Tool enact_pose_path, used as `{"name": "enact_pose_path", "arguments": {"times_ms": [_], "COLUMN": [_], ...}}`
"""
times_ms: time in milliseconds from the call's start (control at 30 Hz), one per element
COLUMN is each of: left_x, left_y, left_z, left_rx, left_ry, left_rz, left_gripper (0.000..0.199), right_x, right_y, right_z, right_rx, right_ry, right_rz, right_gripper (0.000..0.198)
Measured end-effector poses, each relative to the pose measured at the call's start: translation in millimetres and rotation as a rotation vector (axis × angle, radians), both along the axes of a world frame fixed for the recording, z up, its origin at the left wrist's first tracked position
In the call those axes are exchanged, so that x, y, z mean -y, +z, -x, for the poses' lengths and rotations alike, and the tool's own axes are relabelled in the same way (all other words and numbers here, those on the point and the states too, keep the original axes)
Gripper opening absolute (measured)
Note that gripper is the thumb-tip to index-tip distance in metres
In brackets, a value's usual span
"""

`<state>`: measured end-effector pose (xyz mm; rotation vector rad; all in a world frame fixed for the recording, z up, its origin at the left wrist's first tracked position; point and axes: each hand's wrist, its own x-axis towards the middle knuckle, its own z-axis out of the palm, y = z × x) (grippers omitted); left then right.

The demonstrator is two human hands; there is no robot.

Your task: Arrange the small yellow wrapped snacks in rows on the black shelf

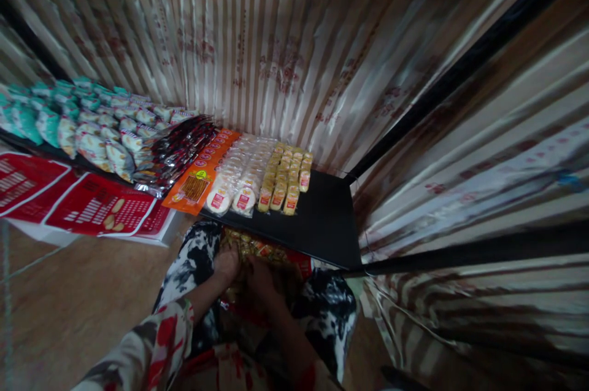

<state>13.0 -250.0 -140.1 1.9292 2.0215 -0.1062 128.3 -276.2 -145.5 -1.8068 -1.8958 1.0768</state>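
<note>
Two hands, both dim and blurred. Left hand (227, 262) and right hand (260, 277) are in among the gold-wrapped packets (251, 246); fingertips buried, so can't tell if either grip is pinching or spread. Those packets sit between two knees in black-and-white trousers (188, 262), below the front edge of one black shelf (317, 213) that may cut off part of the pile; count unreadable. On shelf: gold bars (285, 176) in 4 columns, white round packs (230, 179) in 2 rows, 1 orange bag (191, 191) partly covered. Further left, dark foil packets (181, 148) and teal packets (50, 118), overlapping, uncountable; teal ones cut off at frame edge.
</note>
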Motion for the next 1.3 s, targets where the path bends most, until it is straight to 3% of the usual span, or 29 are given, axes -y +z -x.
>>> {"name": "enact_pose_path", "arguments": {"times_ms": [200,433,667,867,933,1133,1300], "left_x": [0,2,15,26,29,37,39], "left_y": [-13.7,-14.1,5.4,22.8,28.0,54.2,73.3], "left_z": [-3,0,2,8,6,-7,-14], "left_rx": [-0.067,-0.013,0.277,0.689,0.875,1.538,1.707], "left_ry": [-0.014,-0.006,0.053,0.052,0.125,0.551,0.642], "left_rz": [-0.079,-0.131,-0.145,-0.159,-0.079,0.37,0.526], "left_gripper": [0.04,0.041,0.046,0.044,0.04,0.027,0.028], "right_x": [-2,1,5,8,9,4,-2], "right_y": [-9,-13,-7,5,12,32,47], "right_z": [6,-7,-22,-33,-37,-51,-62], "right_rx": [-0.042,-0.005,-0.079,-0.235,-0.301,-0.541,-0.595], "right_ry": [0.037,-0.115,-0.241,-0.276,-0.251,-0.255,-0.278], "right_rz": [0.079,0.056,-0.027,-0.121,-0.131,-0.085,-0.06], "right_gripper": [0.037,0.039,0.038,0.046,0.047,0.039,0.036]}}
